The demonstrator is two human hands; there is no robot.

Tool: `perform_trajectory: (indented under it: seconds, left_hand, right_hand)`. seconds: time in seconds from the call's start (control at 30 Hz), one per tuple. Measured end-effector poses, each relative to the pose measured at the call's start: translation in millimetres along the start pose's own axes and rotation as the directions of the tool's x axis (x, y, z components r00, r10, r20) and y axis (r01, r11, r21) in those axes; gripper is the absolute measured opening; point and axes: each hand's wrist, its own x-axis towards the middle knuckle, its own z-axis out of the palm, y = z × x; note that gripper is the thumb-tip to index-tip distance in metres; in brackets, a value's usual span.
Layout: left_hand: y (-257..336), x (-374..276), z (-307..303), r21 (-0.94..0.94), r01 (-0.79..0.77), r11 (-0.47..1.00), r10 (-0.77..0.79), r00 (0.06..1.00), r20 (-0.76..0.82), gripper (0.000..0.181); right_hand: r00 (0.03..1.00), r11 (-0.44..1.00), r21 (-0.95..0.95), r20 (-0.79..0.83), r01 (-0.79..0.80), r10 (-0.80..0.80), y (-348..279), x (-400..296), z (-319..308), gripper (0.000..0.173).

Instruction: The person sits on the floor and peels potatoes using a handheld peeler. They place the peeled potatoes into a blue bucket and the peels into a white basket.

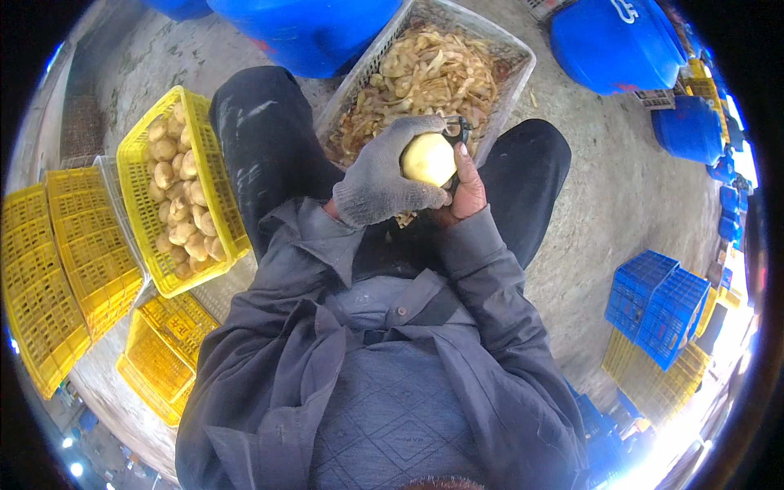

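Note:
My left hand (387,174), in a grey knit glove, grips a pale peeled potato (430,160) between thumb and fingers. Bare of any glove, my right hand (465,190) holds a dark-handled peeler (457,130) at the potato's right side. The peeler's head shows just above the thumb; most of its handle is hidden by the hand and potato. Both hands are above my lap, at the near edge of a white plastic crate (522,79). Heaped in that crate are potato peelings (438,76).
A yellow crate (138,202) of potatoes (177,202) stands left of my leg. Stacked yellow crates (92,239) and another yellow crate (159,361) lie beyond it. Blue barrels (612,49) stand ahead and to the right. Blue crates (658,300) rest on a yellow one at right.

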Motion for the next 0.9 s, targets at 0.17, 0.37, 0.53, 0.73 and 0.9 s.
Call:
perform_trajectory:
  seconds: [0.17,0.37,0.53,0.73,0.9]
  left_hand:
    - [0.7,2.6,0.3,-0.036,0.010,0.999,-0.011,0.999,-0.032,0.085]
    - [-9.2,1.0,10.4,-0.159,0.001,0.987,-0.026,0.988,-0.150,0.075]
    - [-16.4,3.6,5.8,0.165,-0.109,0.980,0.141,0.970,-0.197,0.066]
    - [-10.9,7.0,0.2,0.297,-0.138,0.945,0.195,0.966,-0.171,0.061]
    - [-7.8,4.4,-1.5,0.310,-0.130,0.942,0.143,0.989,-0.021,0.066]
  right_hand:
    - [0.995,0.996,-0.018,0.057,-0.082,0.083,0.1,-3.0,-3.9,0.052]
    - [0.999,0.987,-0.157,-0.001,-0.043,0.043,7.0,-3.5,-1.9,0.044]
    - [0.877,0.486,-0.801,0.099,0.350,-0.469,-2.2,-3.1,-12.6,0.036]
    - [0.803,-0.048,-0.858,0.498,0.512,-0.328,-34.0,-27.9,13.1,0.039]
    - [0.746,-0.170,-0.763,0.646,0.624,-0.162,-73.0,-10.6,-3.9,0.031]
